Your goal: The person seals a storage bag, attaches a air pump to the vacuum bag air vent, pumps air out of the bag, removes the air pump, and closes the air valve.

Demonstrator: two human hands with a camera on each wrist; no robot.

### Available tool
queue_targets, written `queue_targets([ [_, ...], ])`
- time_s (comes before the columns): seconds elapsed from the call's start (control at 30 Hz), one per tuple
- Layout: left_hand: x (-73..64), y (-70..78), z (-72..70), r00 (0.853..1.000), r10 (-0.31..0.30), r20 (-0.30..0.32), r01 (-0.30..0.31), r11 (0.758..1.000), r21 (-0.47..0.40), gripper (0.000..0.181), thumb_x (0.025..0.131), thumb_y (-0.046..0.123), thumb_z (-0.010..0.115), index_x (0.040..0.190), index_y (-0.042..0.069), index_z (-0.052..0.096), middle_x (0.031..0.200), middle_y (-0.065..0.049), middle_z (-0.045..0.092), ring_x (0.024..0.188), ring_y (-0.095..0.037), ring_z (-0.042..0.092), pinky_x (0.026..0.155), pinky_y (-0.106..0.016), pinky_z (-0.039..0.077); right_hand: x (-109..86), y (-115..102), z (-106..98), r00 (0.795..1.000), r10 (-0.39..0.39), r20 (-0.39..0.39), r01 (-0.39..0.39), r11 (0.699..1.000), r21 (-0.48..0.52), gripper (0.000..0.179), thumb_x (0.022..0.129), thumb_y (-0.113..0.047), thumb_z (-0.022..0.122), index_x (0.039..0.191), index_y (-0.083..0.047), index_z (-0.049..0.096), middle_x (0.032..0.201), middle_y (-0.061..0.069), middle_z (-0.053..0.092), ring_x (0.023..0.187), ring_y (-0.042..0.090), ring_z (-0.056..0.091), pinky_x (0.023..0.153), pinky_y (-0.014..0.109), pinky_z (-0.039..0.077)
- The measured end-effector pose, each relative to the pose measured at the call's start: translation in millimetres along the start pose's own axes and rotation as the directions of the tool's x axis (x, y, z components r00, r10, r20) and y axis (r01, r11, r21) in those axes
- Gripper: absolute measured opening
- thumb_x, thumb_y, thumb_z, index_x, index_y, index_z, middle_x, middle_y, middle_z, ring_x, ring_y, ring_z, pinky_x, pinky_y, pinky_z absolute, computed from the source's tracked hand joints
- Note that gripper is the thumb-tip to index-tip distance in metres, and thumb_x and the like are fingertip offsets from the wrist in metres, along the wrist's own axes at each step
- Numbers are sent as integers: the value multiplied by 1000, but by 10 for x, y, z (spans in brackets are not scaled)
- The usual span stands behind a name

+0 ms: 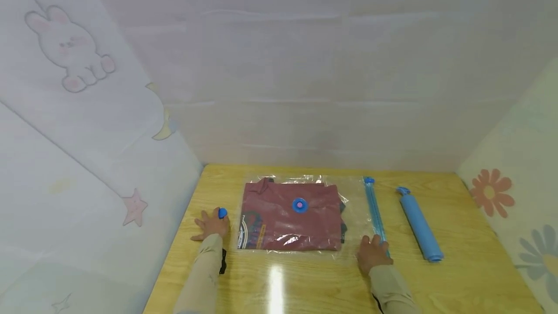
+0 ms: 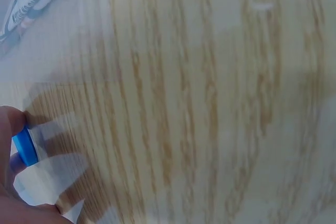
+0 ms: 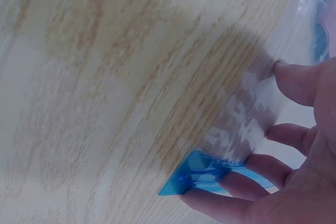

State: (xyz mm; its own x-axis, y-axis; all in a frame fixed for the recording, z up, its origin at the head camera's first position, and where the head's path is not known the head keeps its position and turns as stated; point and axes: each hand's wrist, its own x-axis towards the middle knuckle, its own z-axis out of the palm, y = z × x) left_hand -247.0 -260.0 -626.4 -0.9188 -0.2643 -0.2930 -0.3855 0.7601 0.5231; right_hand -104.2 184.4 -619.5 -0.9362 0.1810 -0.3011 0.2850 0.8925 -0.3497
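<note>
Head view: a clear bag [image 1: 355, 210] holds a folded maroon garment [image 1: 283, 219].

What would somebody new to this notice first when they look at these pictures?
Probably the maroon garment in the clear bag mid-table, with a round blue valve standing out over the cloth. Next, the blue pump lying to the bag's right. Then the hands: the left left of the bag, holding a small blue piece, and the right at the bag's near right corner.
</note>
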Motion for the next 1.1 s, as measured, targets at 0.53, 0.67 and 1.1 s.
queue_targets([
  [0.53, 31, -64, 50, 999, 28, -36, -28, 1000, -9, 69, 97, 31, 44, 156, 16, 9, 158, -29, -9, 140, -57, -18, 90, -87, -13, -36, -34, -64, 1000, -16, -8, 16, 1000, -12, 44, 92, -17, 62, 119, 11, 41, 113, 36, 33, 109, 59, 31, 61, 65, 48],
  [0.67, 17, 1, 117, 996, 68, -63, -66, 998, 21, 72, 96, 28, 47, 155, 10, 9, 156, -33, -8, 140, -58, -15, 91, -87, -10, -36, -24, -79, 1000, -16, -2, 16, 1000, -11, 44, 92, -18, 62, 118, 11, 41, 112, 36, 34, 109, 59, 32, 61, 63, 49],
  [1.1, -485, 681, 480, 900, 432, -52, -407, 879, 249, 72, 88, 52, 59, 143, 8, 42, 157, -25, 21, 145, -50, 13, 100, -83, 12, -11, 156, -1, 1000, -8, -7, 8, 1000, -19, 51, 93, -34, 60, 127, 2, 46, 119, 30, 38, 114, 55, 33, 71, 73, 42],
])
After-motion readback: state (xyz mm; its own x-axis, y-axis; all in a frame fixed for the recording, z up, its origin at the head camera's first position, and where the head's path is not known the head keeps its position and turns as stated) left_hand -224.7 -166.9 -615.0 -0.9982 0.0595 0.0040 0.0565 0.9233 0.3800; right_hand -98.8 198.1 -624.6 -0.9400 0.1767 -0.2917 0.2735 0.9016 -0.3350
